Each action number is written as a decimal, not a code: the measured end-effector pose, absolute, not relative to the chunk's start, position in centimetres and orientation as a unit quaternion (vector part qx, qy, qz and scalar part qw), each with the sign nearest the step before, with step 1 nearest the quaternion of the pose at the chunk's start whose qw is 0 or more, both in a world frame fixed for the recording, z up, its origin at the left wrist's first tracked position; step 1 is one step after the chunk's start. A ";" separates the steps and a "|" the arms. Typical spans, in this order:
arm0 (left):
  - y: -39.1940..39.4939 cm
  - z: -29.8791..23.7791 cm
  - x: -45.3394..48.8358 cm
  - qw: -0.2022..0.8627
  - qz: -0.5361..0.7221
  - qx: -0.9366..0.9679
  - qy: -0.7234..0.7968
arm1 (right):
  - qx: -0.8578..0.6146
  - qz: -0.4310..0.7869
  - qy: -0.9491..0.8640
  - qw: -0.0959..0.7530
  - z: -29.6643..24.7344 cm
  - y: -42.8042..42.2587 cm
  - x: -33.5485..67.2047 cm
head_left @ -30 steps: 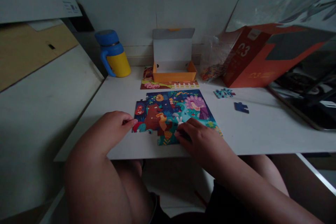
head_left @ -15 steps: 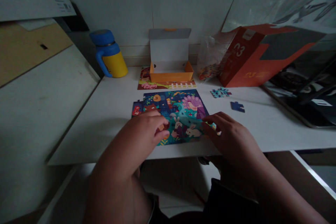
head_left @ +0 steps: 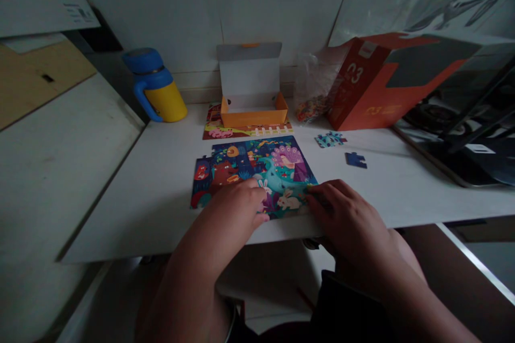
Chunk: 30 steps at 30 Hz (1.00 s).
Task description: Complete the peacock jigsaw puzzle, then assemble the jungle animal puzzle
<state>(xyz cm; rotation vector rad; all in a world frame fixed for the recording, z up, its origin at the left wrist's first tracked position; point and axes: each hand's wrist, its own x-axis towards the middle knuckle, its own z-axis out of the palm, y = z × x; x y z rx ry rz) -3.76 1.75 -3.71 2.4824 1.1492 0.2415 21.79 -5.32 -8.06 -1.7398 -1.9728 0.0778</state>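
A colourful jigsaw puzzle (head_left: pixel 257 166) lies flat on the white table (head_left: pixel 161 193), close to its front edge. My left hand (head_left: pixel 237 206) rests on the puzzle's lower middle, fingers curled with the tips pressing down on the pieces. My right hand (head_left: pixel 346 214) lies at the puzzle's lower right corner, fingers bent and pressing on that edge. Neither hand lifts a piece. Two loose pieces sit to the right: a teal one (head_left: pixel 330 139) and a dark blue one (head_left: pixel 355 159).
An open orange box (head_left: pixel 251 102) stands on a picture sheet (head_left: pixel 245 131) behind the puzzle. A blue and yellow mug (head_left: pixel 156 88) is at the back left. A clear bag of pieces (head_left: pixel 314 91), a big orange carton (head_left: pixel 386 86) and a dark tray (head_left: pixel 462 150) fill the right.
My left hand slid from the puzzle's left edge to its lower middle. My right hand moved from the lower middle to the lower right corner. The view shifted slightly.
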 end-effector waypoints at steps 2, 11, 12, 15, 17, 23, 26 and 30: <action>1.7 -3.7 -3.7 0.199 0.086 0.885 0.412 | -0.638 0.029 -0.725 0.256 -8.0 -5.6 21.6; 1.5 -3.8 -3.6 0.197 0.072 0.892 0.400 | -0.687 -0.023 -0.688 0.233 -7.6 -6.2 21.5; 1.5 -3.8 -3.6 0.195 0.070 0.893 0.399 | -0.685 -0.020 -0.690 0.234 -7.5 -6.2 21.5; 1.4 -3.7 -3.5 0.188 0.064 0.894 0.401 | -0.680 -0.013 -0.693 0.238 -7.3 -6.2 21.4; 1.3 -3.7 -3.3 0.185 0.059 0.894 0.403 | -0.678 -0.010 -0.695 0.241 -7.3 -6.2 21.4; 1.0 -3.3 -2.9 0.170 0.050 0.889 0.422 | -0.699 0.007 -0.678 0.229 -7.5 -6.2 21.5; 0.7 -3.3 -2.8 0.167 0.050 0.888 0.426 | -0.691 0.011 -0.686 0.228 -7.7 -6.2 21.5; 0.5 -3.8 -2.8 0.172 0.064 0.885 0.427 | -0.697 0.010 -0.680 0.226 -7.6 -6.1 21.4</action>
